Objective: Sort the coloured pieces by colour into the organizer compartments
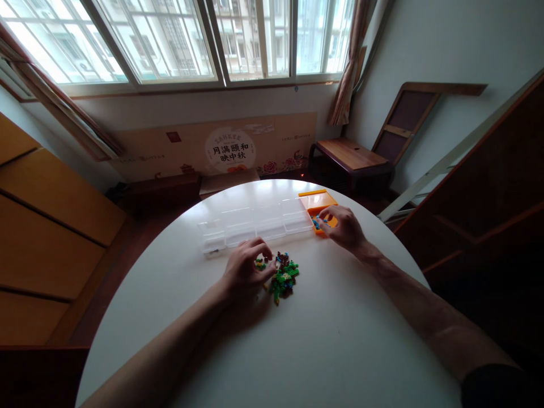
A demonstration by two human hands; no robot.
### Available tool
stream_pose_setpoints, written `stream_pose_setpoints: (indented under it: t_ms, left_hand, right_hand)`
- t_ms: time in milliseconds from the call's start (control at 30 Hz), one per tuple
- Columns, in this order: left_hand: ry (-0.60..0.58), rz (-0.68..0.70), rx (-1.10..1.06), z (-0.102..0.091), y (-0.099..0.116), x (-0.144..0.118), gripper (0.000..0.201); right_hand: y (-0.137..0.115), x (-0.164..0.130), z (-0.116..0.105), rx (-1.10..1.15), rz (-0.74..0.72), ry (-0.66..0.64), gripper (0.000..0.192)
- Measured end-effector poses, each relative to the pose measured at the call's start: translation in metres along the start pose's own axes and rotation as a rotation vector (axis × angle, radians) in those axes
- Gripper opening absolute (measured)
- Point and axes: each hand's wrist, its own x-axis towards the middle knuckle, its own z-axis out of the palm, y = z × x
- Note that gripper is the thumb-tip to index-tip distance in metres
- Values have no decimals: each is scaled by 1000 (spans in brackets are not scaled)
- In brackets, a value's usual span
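Note:
A small heap of tiny building bricks (pixel 284 276), mostly green with brown and blue, lies in the middle of a round white table (pixel 323 351). My left hand (pixel 246 267) rests at the heap's left edge, fingers curled and pinched on a small green piece. My right hand (pixel 343 225) reaches into an orange tray (pixel 318 202) at the far right, fingertips among small blue pieces inside it. Left of the orange tray lies a long clear plastic compartment box (pixel 255 224).
A low wooden bench (pixel 351 154) and leaning boards stand at the back right. A long printed cardboard panel (pixel 221 148) leans on the wall under the windows. Wooden panels lie at the left. A dark cabinet edge rises at the right.

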Motion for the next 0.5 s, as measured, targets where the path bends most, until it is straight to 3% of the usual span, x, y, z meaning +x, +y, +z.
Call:
stream_pose_setpoints:
  t_ms: [133, 500]
  left_hand:
    - [-29, -4, 23, 3, -5, -1, 5]
    - [-95, 23, -17, 0, -6, 2, 10]
  right_hand:
    - [15, 0, 2, -58, 46, 4, 9]
    - [5, -2, 3, -32, -20, -27, 10]
